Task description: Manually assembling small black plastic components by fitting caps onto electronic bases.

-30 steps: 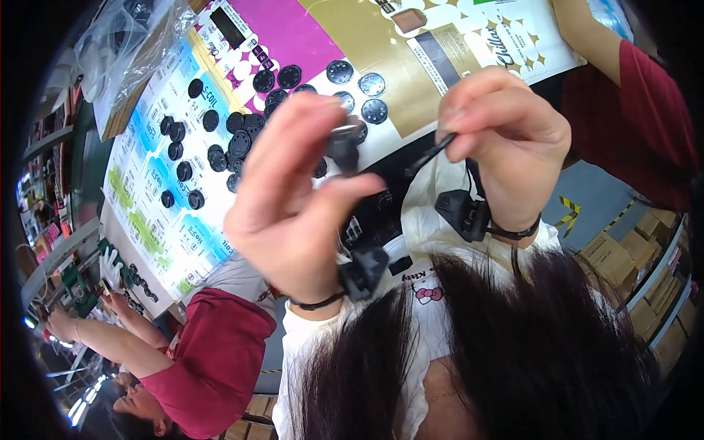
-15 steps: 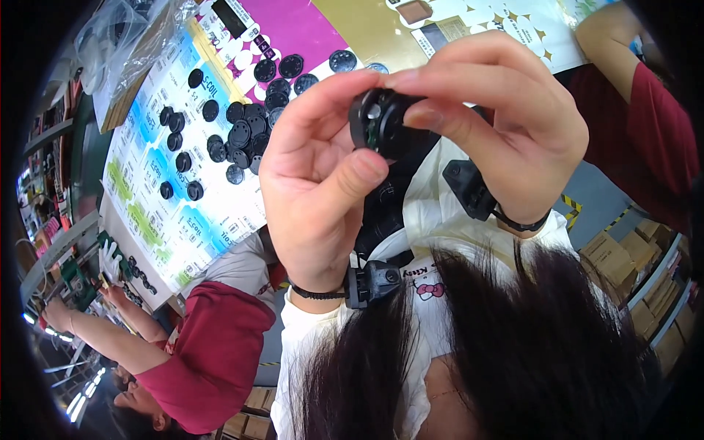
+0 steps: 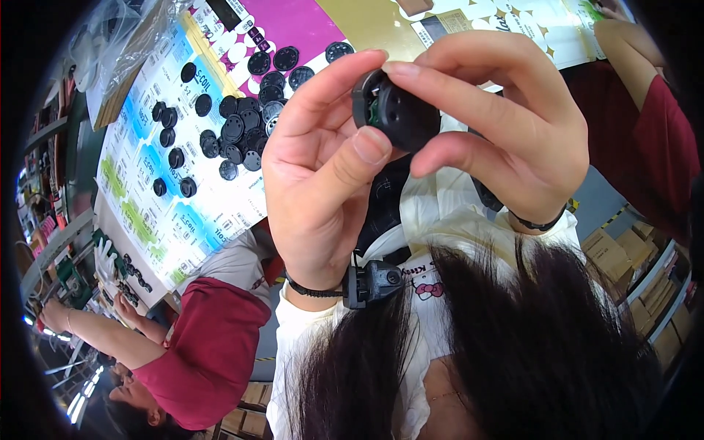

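In the head view, the left hand [image 3: 323, 183] and the right hand [image 3: 506, 139] are holding one round black part [image 3: 400, 114] up close to the camera, fingers of both pinching its rim, well above the worktop [image 3: 183, 220]. This looks like an inspecting or fitting step (a green bit is showing inside); next it likely calls for a firm squeeze. More black discs [image 3: 242, 132] are lying near the worktop's far edge.

1 black round part [image 3: 400, 114] held in 2 hands, roughly 25 black discs [image 3: 238, 132] on 1 table [image 3: 158, 213].
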Motion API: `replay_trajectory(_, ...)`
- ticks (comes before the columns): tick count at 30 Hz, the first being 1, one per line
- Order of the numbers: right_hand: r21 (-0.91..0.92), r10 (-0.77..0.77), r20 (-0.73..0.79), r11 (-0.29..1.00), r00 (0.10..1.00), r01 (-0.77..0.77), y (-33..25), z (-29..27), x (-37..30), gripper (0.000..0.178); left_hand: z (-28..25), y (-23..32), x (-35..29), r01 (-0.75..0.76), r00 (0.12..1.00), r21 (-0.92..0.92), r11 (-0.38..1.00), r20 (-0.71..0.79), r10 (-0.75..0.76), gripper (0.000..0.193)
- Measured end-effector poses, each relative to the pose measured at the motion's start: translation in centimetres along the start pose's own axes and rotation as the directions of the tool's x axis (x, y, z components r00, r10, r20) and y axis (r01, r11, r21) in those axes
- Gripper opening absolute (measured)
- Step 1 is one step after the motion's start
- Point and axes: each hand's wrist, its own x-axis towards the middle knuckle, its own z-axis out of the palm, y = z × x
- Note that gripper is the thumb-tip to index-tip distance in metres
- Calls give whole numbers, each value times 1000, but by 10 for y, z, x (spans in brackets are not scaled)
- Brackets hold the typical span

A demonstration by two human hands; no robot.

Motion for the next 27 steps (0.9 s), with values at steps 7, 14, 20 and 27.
replay_trajectory(7, 14, 37, -4, 999, 999, -37, -2, 4, -4, 45, -5, 2, -3, -46, 998, 50, 998, 32, 45, 51)
replay_trajectory(14, -2, 2, -48, 1000, 999, -2, 4, 9, -6, 44, 0, 1, -4, -1, 1000, 52, 999, 31, -1, 50)
replay_trajectory(20, 6, -36, -86, 999, 996, 36, 2, 4, -21, 42, -1, -1, -6, -30, 999, 142, 989, 37, 25, 53)
replay_trajectory(27, 12, -76, -141, 997, 987, 78, 9, 7, -28, 41, 5, 4, -5, 58, 998, 110, 992, 15, -60, 62)
